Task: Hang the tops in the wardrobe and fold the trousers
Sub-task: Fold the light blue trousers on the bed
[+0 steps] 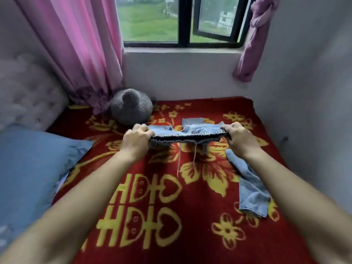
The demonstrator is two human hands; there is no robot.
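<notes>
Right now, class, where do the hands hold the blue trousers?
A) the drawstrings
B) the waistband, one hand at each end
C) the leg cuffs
B: the left hand and right hand each grip one end of the waistband of the trousers; the drawstrings hang free below.

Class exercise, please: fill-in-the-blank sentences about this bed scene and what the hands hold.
Both the left hand and the right hand grip the light-blue trousers by the ____.
The red blanket bears ____ flowers.
The pillow on the left is ____.
The grey plush toy sits beside the ____ curtain.
Missing words: waistband, yellow, blue, pink.
</notes>
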